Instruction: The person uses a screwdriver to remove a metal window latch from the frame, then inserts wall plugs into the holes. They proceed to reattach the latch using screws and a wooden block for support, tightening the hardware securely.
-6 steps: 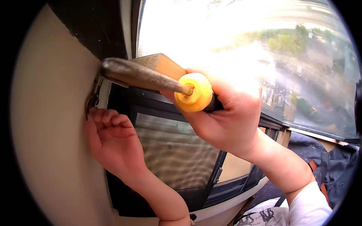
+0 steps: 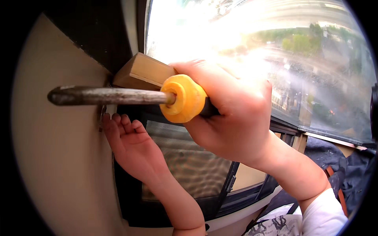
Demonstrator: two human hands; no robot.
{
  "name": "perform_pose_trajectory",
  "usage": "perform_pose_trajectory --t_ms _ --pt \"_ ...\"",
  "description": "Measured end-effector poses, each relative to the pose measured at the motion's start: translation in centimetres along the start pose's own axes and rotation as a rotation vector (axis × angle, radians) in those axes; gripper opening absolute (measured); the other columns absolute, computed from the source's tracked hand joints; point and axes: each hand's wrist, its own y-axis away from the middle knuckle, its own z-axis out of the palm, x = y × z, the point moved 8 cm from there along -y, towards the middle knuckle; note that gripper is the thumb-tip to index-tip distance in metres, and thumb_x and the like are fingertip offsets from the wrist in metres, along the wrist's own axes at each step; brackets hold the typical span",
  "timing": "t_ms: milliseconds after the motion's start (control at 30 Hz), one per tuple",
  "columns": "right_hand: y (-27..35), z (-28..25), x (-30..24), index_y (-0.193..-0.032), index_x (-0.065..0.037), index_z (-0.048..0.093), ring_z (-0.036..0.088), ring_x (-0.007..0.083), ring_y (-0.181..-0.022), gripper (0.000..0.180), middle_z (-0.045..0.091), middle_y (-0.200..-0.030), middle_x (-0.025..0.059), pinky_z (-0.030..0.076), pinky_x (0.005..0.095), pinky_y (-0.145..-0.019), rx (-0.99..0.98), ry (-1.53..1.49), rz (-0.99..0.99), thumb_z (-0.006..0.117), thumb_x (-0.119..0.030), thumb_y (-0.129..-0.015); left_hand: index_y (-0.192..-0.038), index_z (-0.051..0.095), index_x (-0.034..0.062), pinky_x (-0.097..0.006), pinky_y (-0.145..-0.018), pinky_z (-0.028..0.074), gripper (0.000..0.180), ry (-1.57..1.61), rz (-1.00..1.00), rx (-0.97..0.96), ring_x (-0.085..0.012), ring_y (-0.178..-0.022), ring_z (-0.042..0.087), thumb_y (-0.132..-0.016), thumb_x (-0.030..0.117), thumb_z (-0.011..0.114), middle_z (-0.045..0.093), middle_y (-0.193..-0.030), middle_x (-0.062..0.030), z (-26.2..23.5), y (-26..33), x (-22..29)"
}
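Observation:
My right hand (image 2: pixel 236 114) is closed around the yellow-and-black handle of a screwdriver (image 2: pixel 183 98). Its thick, worn metal shaft points left across the view, toward the wall. Beyond the handle, against the same hand, is a light wooden block (image 2: pixel 151 70); the fingers hide how it is held. Lower left, my left hand (image 2: pixel 136 151) is raised palm toward me, fingers slightly curled and apart. Its fingertips are at the wall's edge, beside a small dark metal piece (image 2: pixel 103 112) that is mostly hidden.
A beige wall (image 2: pixel 59 157) runs down the left side. Bright window glass (image 2: pixel 315 78) fills the upper right. Below my hands is a dark-framed window with a mesh screen (image 2: pixel 189 169). Dark blue cloth (image 2: pixel 356 173) lies at the right.
My right hand has moved left with the screwdriver, whose tip swung left and down; the wooden block shifted left too. My left hand moved slightly right and its fingers straightened a little.

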Motion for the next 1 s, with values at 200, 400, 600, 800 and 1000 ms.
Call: perform_pose_trajectory --t_ms 200,400,600,800,1000 --pt "-1.2 0.4 -1.2 -0.071 -0.007 0.043 0.052 0.0218 -0.048 0.026 0.047 -0.06 0.0056 0.04 0.0339 -0.04 0.026 0.047 -0.021 0.068 -0.003 -0.065 -0.133 0.054 0.0046 -0.037 -0.103 0.048 0.037 -0.22 -0.009 0.072 -0.0193 -0.112 0.06 -0.104 0.028 0.057 0.061 -0.123 -0.0084 0.4 -0.7 -4.6" --pt "-1.6 0.5 -1.5 -0.07 -0.006 0.043 0.051 0.0204 -0.047 0.02 0.046 -0.058 0.005 0.039 0.0332 -0.039 0.014 0.073 -0.03 0.061 0.002 -0.067 -0.149 0.042 0.0161 -0.037 -0.116 0.04 0.047 0.285 -0.365 -0.455 -0.0218 -0.133 0.051 -0.108 0.037 0.052 0.05 -0.147 -0.0045 3.1 -3.5 -9.4" --pt "-1.5 0.5 -1.3 -0.072 -0.005 0.044 0.053 0.0198 -0.048 0.02 0.047 -0.059 0.0055 0.041 0.0323 -0.039 0.037 0.085 -0.045 0.062 0.001 -0.068 -0.156 0.039 0.0207 -0.037 -0.121 0.034 0.053 0.601 -0.531 -0.738 -0.0215 -0.141 0.045 -0.108 0.04 0.051 0.046 -0.155 -0.0032 2.6 -3.8 -10.3" --pt "-1.1 0.4 -1.0 -0.078 -0.003 0.047 0.055 0.0226 -0.05 0.019 0.052 -0.064 0.0073 0.043 0.0329 -0.04 0.068 0.044 -0.032 0.063 0.003 -0.068 -0.144 0.047 0.0116 -0.039 -0.112 0.043 0.05 0.111 -0.447 -0.263 -0.0221 -0.129 0.054 -0.108 0.046 0.048 0.054 -0.141 -0.008 3.0 -3.0 -9.2" --pt "0.1 0.0 -0.6 -0.093 0.0 0.059 0.063 0.0281 -0.059 0.029 0.061 -0.072 0.0104 0.051 0.0368 -0.051 0.138 -0.052 -0.018 0.071 0.002 -0.067 -0.141 0.051 0.0091 -0.04 -0.107 0.049 0.057 0.001 -0.409 -0.098 -0.0213 -0.123 0.059 -0.106 0.054 0.046 0.059 -0.133 -0.0081 1.3 -1.9 -8.7"
